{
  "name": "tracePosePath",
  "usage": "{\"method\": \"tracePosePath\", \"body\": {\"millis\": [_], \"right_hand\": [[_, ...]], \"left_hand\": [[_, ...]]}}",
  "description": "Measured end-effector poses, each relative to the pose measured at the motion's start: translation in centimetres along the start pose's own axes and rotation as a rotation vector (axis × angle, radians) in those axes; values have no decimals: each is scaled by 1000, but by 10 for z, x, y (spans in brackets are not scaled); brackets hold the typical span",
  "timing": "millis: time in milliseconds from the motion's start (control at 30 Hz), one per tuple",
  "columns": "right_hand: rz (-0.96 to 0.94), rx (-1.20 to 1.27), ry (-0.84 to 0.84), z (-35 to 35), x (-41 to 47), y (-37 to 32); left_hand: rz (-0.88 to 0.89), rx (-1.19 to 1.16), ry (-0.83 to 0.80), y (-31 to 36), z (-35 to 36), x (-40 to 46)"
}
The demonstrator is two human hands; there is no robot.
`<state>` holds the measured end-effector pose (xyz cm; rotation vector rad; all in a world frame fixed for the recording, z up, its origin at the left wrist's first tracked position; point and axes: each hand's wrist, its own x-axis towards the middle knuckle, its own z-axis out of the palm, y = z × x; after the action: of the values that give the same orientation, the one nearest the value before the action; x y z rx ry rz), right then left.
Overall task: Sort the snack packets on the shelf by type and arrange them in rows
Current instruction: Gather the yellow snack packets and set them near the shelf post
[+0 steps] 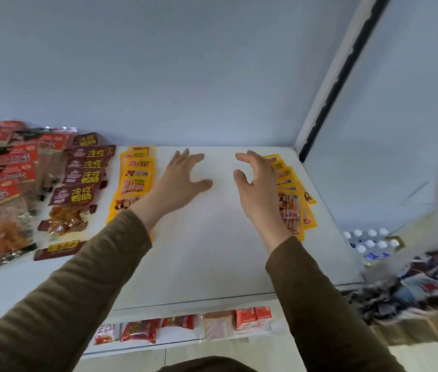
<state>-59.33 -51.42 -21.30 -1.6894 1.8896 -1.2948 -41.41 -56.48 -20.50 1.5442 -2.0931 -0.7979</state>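
Head view looks down on a white flat shelf (212, 251) where both hands hover over its bare middle, well apart from each other and holding nothing. Left hand (183, 175) has its fingers spread and straight, just beside a row of yellow plastic snack packets (134, 178). Right hand (255, 181) has relaxed, slightly bent fingers, with a second overlapping row of yellow snack packets (293, 202) partly hidden behind it. Further left lie a row of maroon snack packets with yellow lettering (83, 178) and a stack of larger red-labelled clear packets (0, 189). Below the shelf edge, small red and orange packets (185, 326) sit on a lower ledge.
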Motion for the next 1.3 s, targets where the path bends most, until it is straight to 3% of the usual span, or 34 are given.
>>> {"method": "tracePosePath", "body": {"millis": [133, 300, 467, 567, 667, 767, 900, 1100, 1200, 1300], "right_hand": [[130, -202, 114, -45, -12, 41], [329, -315, 33, -65, -15, 76], [382, -383, -111, -70, -6, 94], [351, -437, -102, -75, -6, 104], [306, -478, -72, -78, -6, 109], [293, -437, -46, -77, -6, 113], [296, -361, -14, -76, -6, 118], [260, -90, 78, -70, -10, 113], [283, -15, 78, -70, -10, 110], [289, 207, 28, -72, -9, 105]], "left_hand": [[63, -11, -111, 42, 49, 35], [-12, 6, -117, 80, 88, 95], [-35, 265, -184, 100, 105, 140], [3, 430, -245, 110, 112, 155], [8, 442, -258, 116, 116, 164], [-36, 242, -274, 116, 116, 166], [-35, -348, -341, 110, 112, 157], [-210, -1160, -403, 103, 126, 117], [-211, -1312, -438, 103, 131, 100], [-133, -1198, -418, 99, 121, 91]]}}
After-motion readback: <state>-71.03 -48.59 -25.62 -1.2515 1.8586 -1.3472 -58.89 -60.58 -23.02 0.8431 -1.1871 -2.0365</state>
